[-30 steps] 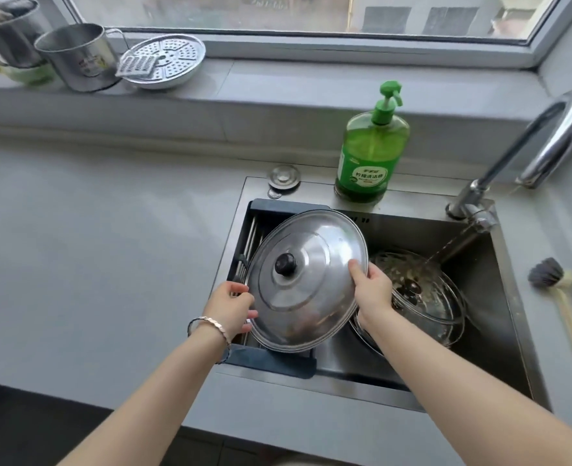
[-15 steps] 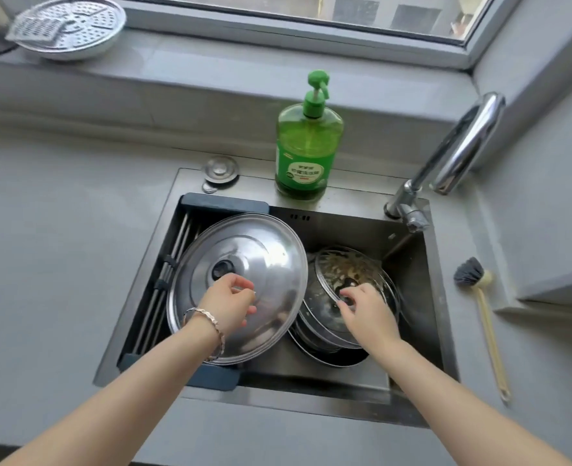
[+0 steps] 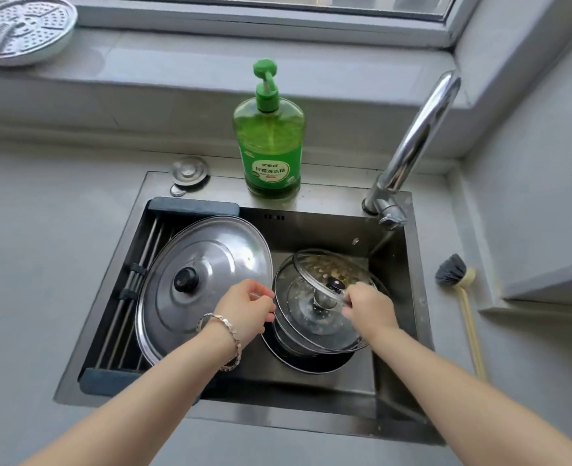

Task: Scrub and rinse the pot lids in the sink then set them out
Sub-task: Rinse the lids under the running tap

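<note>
- Pot lids all sit in the steel sink (image 3: 311, 420): the big round stainless lid with black knob (image 3: 217, 264) lies knob-up on the dark slatted drain rack (image 3: 190, 206) at left, probably parked clear of the bowl
- stack of steel-rimmed glass lids (image 3: 311, 334) sits in the bowl at right, on the chrome tap (image 3: 415, 129) side for rinsing
- top glass lid (image 3: 321, 267) is tilted and carries food residue; right hand (image 3: 368, 306) reaches in palm-down and pinches its near edge by the knob, likely lifting it off
- left hand (image 3: 244, 311) has fingers curled at the stack's left rim, just beside the stainless lid; looks like steadying, can't tell if it actually grips
- long-handled brush (image 3: 459, 287) and green soap bottle (image 3: 271, 146) are untouched, so scrubbing is not yet begun
</note>
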`<state>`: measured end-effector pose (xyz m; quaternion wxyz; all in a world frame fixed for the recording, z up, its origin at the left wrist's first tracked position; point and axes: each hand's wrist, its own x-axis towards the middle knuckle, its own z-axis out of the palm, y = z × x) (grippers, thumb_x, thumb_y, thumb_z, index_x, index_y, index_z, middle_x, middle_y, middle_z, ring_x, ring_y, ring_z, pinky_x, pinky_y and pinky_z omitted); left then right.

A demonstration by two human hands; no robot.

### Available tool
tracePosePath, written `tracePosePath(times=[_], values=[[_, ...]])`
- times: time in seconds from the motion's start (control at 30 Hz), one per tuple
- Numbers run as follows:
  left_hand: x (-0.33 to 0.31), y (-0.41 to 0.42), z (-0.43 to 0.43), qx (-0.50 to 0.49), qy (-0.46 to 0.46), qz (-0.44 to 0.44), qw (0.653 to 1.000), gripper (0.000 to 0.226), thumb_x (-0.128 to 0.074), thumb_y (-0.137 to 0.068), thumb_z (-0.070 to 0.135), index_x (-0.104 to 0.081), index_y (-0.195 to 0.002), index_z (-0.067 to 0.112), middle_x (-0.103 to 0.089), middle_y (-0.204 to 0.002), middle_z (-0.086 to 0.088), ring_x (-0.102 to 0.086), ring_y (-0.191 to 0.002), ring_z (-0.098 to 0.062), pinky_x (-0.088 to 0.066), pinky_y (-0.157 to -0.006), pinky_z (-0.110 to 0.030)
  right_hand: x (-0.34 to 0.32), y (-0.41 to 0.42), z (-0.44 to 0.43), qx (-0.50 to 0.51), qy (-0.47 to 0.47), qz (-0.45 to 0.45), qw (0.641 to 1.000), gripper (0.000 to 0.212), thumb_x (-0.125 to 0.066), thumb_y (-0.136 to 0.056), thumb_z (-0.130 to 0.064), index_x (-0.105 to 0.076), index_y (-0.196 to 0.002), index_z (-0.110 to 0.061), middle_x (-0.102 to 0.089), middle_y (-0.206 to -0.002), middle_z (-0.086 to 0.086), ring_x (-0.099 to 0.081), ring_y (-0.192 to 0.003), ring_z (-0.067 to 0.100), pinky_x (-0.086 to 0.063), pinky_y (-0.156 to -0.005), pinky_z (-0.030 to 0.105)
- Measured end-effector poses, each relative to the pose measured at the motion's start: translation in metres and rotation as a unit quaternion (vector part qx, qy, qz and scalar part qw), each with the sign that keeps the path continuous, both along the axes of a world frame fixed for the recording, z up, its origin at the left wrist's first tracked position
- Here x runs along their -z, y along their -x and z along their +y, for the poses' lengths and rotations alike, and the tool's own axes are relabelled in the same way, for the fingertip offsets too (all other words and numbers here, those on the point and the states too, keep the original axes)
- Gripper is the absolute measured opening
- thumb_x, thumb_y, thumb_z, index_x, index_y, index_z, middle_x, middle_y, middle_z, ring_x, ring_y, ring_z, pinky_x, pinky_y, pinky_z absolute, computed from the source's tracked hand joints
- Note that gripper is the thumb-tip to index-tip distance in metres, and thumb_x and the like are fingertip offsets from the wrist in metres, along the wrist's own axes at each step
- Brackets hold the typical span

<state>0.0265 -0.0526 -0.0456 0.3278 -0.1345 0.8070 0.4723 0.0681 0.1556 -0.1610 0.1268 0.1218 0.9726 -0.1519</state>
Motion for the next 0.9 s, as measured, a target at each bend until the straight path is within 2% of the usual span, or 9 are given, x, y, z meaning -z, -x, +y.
tracePosePath(times=[0.13,0.27,0.37,0.47,0.53,0.6,0.67,0.77,0.9], values=[[-0.004,0.002,0.027,-0.028,-0.044,-0.066,0.996,0.009,-0.044,-0.093,0.007,-0.054,-0.093,0.005,-0.059,-0.08,-0.008,-0.056,-0.064,-0.015,-0.049,-0.057,-0.023,-0.038,-0.005,0.018,-0.009,0.108,0.076,0.991,0.014,-0.065,-0.083,-0.021,-0.06,-0.086,-0.009,-0.053,-0.08,-0.001,-0.05,-0.075,0.018,-0.029,-0.064,0.024],[-0.02,0.008,0.058,-0.049,-0.117,-0.211,0.969,0.033,-0.052,-0.092,0.039,-0.039,-0.108,0.014,-0.055,-0.106,-0.02,-0.063,-0.086,-0.035,-0.055,-0.06,-0.039,-0.07,-0.032,0.014,-0.027,0.157,0.141,0.977,0.016,-0.075,-0.072,-0.018,-0.061,-0.072,-0.011,-0.055,-0.069,-0.002,-0.045,-0.062,0.008,-0.029,-0.058,0.014],[-0.033,0.01,0.078,-0.039,-0.089,-0.217,0.971,0.027,-0.055,-0.092,0.024,-0.046,-0.101,0.001,-0.063,-0.08,-0.026,-0.067,-0.06,-0.032,-0.057,-0.047,-0.035,-0.094,-0.05,0.005,-0.073,0.156,0.191,0.966,0.016,-0.073,-0.065,-0.024,-0.06,-0.07,-0.017,-0.059,-0.067,-0.005,-0.049,-0.066,0.011,-0.032,-0.055,0.01],[-0.039,0.01,0.084,-0.055,-0.055,-0.185,0.98,0.004,-0.043,-0.09,-0.003,-0.047,-0.09,-0.005,-0.059,-0.049,-0.022,-0.06,-0.037,-0.028,-0.05,-0.033,-0.031,-0.119,-0.049,0.005,-0.095,0.171,0.117,0.974,0.029,-0.067,-0.074,-0.049,-0.064,-0.078,-0.021,-0.061,-0.076,-0.012,-0.054,-0.07,0.005,-0.038,-0.059,0.014],[-0.038,0.01,0.08,-0.051,-0.055,-0.154,0.985,0.014,-0.041,-0.089,-0.004,-0.043,-0.102,-0.001,-0.063,-0.062,-0.023,-0.061,-0.041,-0.028,-0.05,-0.033,-0.031,-0.129,-0.035,0.011,-0.003,0.252,0.05,0.967,0.053,-0.052,-0.075,-0.07,-0.067,-0.08,-0.018,-0.064,-0.078,-0.011,-0.057,-0.072,0.004,-0.047,-0.069,0.026],[-0.035,0.008,0.073,-0.034,-0.071,-0.113,0.99,0.022,-0.04,-0.089,-0.002,-0.037,-0.105,0.012,-0.065,-0.087,-0.025,-0.065,-0.052,-0.032,-0.053,-0.039,-0.037,-0.132,-0.01,0.025,0.153,0.304,0.037,0.94,0.067,-0.038,-0.083,-0.069,-0.063,-0.079,-0.006,-0.066,-0.077,0.004,-0.057,-0.065,0.015,-0.05,-0.071,0.04],[-0.035,0.007,0.067,-0.012,-0.076,-0.06,0.995,0.027,-0.042,-0.088,-0.001,-0.037,-0.091,0.025,-0.061,-0.104,-0.026,-0.067,-0.069,-0.041,-0.056,-0.05,-0.048,-0.129,0.02,0.037,0.27,0.307,-0.001,0.913,0.063,-0.035,-0.089,-0.062,-0.059,-0.081,-0.004,-0.066,-0.077,0.015,-0.057,-0.058,0.02,-0.053,-0.065,0.036],[-0.041,0.01,0.061,-0.006,-0.09,-0.004,0.996,0.037,-0.047,-0.085,-0.002,-0.038,-0.084,0.033,-0.058,-0.11,-0.021,-0.065,-0.079,-0.044,-0.056,-0.056,-0.053,-0.121,0.061,0.045,0.351,0.346,-0.035,0.869,0.048,-0.041,-0.088,-0.062,-0.047,-0.08,-0.014,-0.063,-0.073,0.012,-0.054,-0.048,0.017,-0.047,-0.048,0.023],[-0.048,0.014,0.052,-0.013,-0.118,0.004,0.993,0.041,-0.049,-0.084,-0.005,-0.039,-0.085,0.035,-0.06,-0.11,-0.02,-0.066,-0.08,-0.042,-0.056,-0.058,-0.053,-0.099,0.089,0.051,0.367,0.319,-0.07,0.871,0.038,-0.039,-0.095,-0.045,-0.05,-0.105,-0.01,-0.058,-0.073,0.011,-0.057,-0.049,0.019,-0.043,-0.042,0.022]])
